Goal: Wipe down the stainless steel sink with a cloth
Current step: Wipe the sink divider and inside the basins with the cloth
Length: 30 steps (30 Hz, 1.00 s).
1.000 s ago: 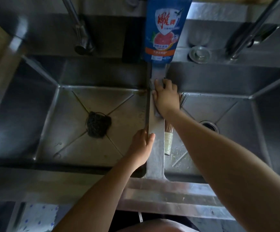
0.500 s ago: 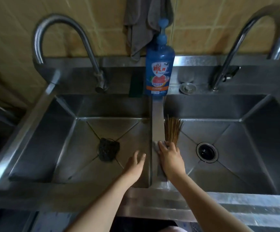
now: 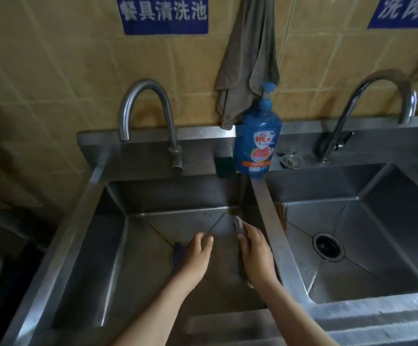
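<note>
A double stainless steel sink fills the view, with a narrow divider [image 3: 265, 203] between the left basin [image 3: 98, 245] and the right basin [image 3: 367, 221]. My right hand [image 3: 255, 253] is down inside the left basin, close to its right wall, holding a small greyish cloth [image 3: 238, 224] whose end sticks out past my fingertips. My left hand [image 3: 195, 255] hovers over the left basin floor with fingers loosely curled, holding nothing. It partly hides a dark scrubber [image 3: 178, 253] on the left drain.
A blue dish soap bottle [image 3: 256, 143] stands on the back ledge above the divider, beside a dark sponge [image 3: 222, 166]. Two taps [image 3: 150, 121] [image 3: 367, 106] arch over the basins. A grey rag [image 3: 247, 58] hangs on the tiled wall. A bamboo brush [image 3: 281, 211] leans in the right basin, near its open drain [image 3: 327, 249].
My right hand slid the cloth back along the divider toward me, then dropped into the left basin. My left hand left the divider edge. The camera tilted up, showing wall and taps.
</note>
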Available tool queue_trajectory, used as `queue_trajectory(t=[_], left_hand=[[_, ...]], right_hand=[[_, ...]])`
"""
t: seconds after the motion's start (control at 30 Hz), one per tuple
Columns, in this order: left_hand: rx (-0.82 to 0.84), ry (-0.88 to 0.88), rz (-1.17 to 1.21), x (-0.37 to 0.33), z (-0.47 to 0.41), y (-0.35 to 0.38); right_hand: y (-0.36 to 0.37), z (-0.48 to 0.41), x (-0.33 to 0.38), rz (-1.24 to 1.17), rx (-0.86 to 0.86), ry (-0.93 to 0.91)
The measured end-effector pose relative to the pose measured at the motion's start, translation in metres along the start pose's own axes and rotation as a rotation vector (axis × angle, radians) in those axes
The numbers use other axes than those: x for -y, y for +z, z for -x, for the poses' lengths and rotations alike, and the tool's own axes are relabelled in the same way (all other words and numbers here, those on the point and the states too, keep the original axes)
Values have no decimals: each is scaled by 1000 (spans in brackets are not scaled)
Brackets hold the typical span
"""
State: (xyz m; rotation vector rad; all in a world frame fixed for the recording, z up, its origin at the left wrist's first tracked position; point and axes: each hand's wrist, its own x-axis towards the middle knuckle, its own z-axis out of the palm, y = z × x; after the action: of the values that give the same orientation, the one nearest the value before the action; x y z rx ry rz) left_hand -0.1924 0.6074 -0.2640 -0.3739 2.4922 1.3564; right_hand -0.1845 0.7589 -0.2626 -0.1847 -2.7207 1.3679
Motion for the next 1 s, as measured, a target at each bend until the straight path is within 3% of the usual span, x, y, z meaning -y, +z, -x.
queue_trajectory(t=[0.2,0.37,0.53,0.73,0.87,1.0], left_hand=[[-20,104,81,20,-16,-95],[-22,128,96,22,-45,-135],[-38,128,116,19,-96,-142],[-22,92,-19,29,-162,-140],[-109,192,-108,39,-202,-141],[-92,250,-177,41,-239,-130]], right_hand=[[58,2,71,-228,-16,109],[81,-13,103,-226,-86,154],[90,-53,102,-181,-105,163],[115,-107,76,-211,-121,229],[136,-130,65,-215,-146,250],[153,-158,58,-194,-176,216]])
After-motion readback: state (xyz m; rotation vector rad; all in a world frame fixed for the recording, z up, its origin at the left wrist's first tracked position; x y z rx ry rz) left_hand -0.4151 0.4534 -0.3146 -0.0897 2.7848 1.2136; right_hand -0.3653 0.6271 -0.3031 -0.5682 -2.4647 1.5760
